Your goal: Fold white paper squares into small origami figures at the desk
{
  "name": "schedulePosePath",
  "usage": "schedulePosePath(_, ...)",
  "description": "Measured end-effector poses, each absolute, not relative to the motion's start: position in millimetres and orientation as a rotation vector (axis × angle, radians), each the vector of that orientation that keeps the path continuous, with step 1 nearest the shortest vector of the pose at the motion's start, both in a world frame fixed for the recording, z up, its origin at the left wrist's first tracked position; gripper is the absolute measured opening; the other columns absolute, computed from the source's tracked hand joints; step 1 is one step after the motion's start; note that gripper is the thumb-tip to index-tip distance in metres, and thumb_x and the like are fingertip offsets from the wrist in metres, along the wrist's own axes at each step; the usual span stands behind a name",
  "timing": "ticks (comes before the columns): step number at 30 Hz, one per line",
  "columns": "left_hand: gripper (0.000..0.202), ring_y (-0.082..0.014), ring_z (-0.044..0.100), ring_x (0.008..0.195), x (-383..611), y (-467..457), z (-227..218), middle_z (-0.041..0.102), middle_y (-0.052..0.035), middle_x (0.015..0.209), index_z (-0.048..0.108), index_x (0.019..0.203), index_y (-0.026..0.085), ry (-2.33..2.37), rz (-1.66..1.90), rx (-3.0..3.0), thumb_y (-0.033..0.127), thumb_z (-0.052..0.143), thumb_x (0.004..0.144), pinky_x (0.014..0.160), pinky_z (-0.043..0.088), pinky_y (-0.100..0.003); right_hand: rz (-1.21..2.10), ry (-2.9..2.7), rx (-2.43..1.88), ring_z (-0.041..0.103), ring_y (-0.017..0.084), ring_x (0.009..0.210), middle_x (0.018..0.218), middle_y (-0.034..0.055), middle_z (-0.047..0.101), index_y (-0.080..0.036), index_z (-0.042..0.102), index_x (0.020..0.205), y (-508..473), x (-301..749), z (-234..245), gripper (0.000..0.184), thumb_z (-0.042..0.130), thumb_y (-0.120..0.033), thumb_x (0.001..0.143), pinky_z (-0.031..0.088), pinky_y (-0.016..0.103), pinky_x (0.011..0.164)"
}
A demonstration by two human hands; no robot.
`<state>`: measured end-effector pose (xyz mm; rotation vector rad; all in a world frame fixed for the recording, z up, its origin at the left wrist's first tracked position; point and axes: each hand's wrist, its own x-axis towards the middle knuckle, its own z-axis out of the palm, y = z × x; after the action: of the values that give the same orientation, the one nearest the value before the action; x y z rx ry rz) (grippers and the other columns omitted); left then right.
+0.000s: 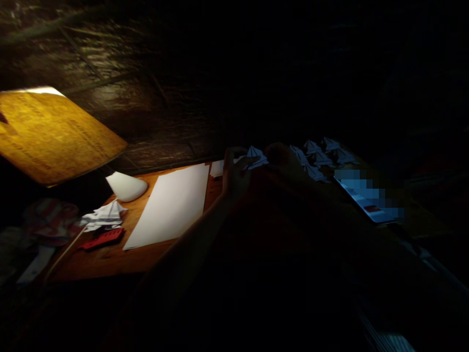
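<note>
I hold a small folded paper piece (255,157) in my left hand (235,171), the thumb laid over its near side and the fingers closed in behind, close to the far edge of the surface (144,256). My right hand (284,159) is just beside the piece's right end, its fingers curled; it sits in such deep shadow that I cannot tell whether it grips the paper too. To the right of that hand, along the far edge, lies a cluster of folded papers (321,158), peaked and pleated much like the one I hold. Nearer the right end of the surface rests a phone (366,200), its screen glowing blue (part of it is blurred into squares). On my left, a large white sheet (172,203) lies flat between the far and near edges, and a smaller bit of white paper (217,168) shows behind my left wrist. Toward the left end are a white cone-shaped object (126,187), a crumpled-looking paper (104,216) and, near the front left corner, a red object (104,239) beside a thin pale stick (68,252). A yellow panel (54,137) hangs above that end, before a dark wall (110,98).
</note>
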<state>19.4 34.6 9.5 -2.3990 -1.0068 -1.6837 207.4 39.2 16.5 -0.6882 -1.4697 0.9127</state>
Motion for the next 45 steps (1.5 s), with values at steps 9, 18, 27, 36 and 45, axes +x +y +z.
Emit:
schedulePosePath(9,0.041,-0.0212,0.057,0.116,23.7,35.4,9.1,0.056,-0.0042,0.122,0.074,0.111,0.028,-1.019,-1.73,-2.495,0.0,0.057,0.085,0.092,0.056,-0.035,1.185,-1.209,-0.671,0.054,0.012,0.067,0.073,-0.0018,0.059,-0.022,0.06,0.084,37.4,201.6,17.2,0.034,0.084,-0.038,0.067,0.047,0.029,0.066)
schedulePosePath(18,0.026,-0.0232,0.063,0.106,29.6,44.5,-6.1,0.066,-0.0069,0.113,0.063,0.116,0.025,-1.315,-2.358,-2.649,0.033,0.061,0.091,0.089,0.054,-0.039,1.18,-1.161,-0.739,0.058,0.012,0.072,0.079,-0.0013,0.061,-0.022,0.06,0.086,36.3,207.0,19.8,0.035,0.087,-0.028,0.065,0.049,0.029,0.067)
schedulePosePath(27,0.036,-0.0152,0.061,0.073,40.4,34.0,-0.9,0.067,-0.004,0.078,0.068,0.08,0.016,-1.65,-2.415,-2.704,0.051,0.076,0.08,0.063,0.048,-0.026,1.181,-1.159,-0.758,0.059,0.013,0.073,0.079,-0.0012,0.062,-0.02,0.061,0.088,34.2,199.1,15.4,0.038,0.087,-0.034,0.064,0.051,0.03,0.069)
schedulePosePath(36,0.024,-0.0158,0.062,0.075,33.2,35.7,-0.8,0.069,-0.0052,0.08,0.067,0.079,0.016,-1.751,-2.46,-2.696,0.038,0.076,0.079,0.067,0.051,-0.028,1.232,-1.409,-0.779,0.056,0.013,0.068,0.07,0.002,0.063,-0.018,0.065,0.066,31.5,204.6,20.6,0.032,0.08,-0.045,0.072,0.047,0.028,0.066)
schedulePosePath(45,0.023,-0.0177,0.066,0.078,31.6,39.6,-3.0,0.072,-0.0066,0.084,0.07,0.085,0.015,-1.756,-2.471,-2.745,0.035,0.077,0.076,0.071,0.054,-0.031,1.15,-1.388,-0.869,0.054,0.013,0.063,0.069,0.0016,0.061,-0.017,0.065,0.065,28.0,206.2,21.4,0.036,0.085,-0.046,0.065,0.042,0.029,0.061)
